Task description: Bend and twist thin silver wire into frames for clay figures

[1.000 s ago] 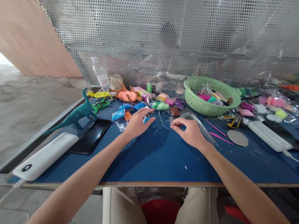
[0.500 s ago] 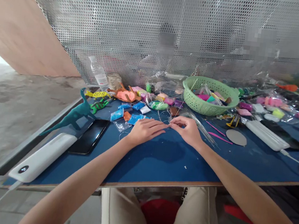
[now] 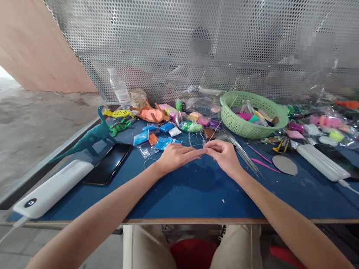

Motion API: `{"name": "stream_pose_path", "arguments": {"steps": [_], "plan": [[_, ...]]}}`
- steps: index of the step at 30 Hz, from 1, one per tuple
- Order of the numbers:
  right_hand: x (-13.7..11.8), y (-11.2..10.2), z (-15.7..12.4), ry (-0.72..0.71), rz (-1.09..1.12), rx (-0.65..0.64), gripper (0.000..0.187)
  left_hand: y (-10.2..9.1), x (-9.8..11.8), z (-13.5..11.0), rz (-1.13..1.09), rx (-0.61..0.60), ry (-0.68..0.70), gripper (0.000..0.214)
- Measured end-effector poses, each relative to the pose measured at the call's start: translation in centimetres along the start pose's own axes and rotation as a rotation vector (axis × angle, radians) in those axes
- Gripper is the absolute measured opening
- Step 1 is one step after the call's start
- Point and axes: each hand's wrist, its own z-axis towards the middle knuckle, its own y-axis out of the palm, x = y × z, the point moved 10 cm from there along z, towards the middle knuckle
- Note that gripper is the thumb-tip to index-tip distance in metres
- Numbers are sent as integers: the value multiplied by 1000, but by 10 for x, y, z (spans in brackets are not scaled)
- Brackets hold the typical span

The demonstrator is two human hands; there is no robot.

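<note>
A thin pale wire is pinched between the thumb and fingers of my right hand, its free end slanting up toward the basket. Bent loops of the same wire stand just beyond my fingertips. My left hand has its fingers pressed together, tips meeting those of my right hand at the wire; its exact grip is partly hidden. To the right of my right hand lies a bundle of straight wires. Blue clay packets lie just behind my left hand.
A green basket of coloured pieces stands behind my right hand. On the left are a teal dinosaur figure, a phone and a white power bank. Pink tools and a grey oval lie right. Perforated metal borders the back.
My fingertips have drawn closer together, with the left hand shifting slightly right. The wire loops now show more clearly above them. Objects on the table have stayed put.
</note>
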Motion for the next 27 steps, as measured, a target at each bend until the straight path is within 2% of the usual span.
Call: {"name": "stream_pose_path", "arguments": {"steps": [10,18,23,27], "plan": [[5,3,2,18,44,-26,25,-5,2,2,-74,12,20,32],[-7,3,-1,-36,-31,-25,26,4,6,-2,-178,-32,114,44],[-17,0,-5,-110,-112,26,24,13,1,-3,-208,-72,39,46],[-17,-1,-6,-113,-123,48,23,15,1,-4,-247,-76,10,46]]}}
